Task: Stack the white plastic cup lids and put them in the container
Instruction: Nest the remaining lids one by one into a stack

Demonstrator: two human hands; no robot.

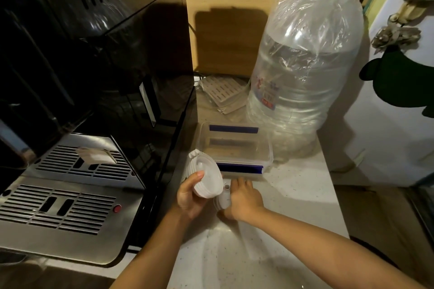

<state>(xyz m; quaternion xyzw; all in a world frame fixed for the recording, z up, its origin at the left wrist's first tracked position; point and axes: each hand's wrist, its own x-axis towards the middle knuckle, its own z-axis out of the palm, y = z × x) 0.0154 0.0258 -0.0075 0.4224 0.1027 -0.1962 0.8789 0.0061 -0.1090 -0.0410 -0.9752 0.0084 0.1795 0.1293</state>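
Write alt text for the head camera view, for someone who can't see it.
A person's left hand holds a stack of white cup lids while the right hand grips another lid on the pale counter. Behind them sits a clear container with blue clips, flanked by a coffee machine and water jug.

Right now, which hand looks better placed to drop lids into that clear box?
Probably the left hand. It already holds the stack of white lids beside the near left corner of the clear container, which is open. The right hand is down on the counter over another lid.
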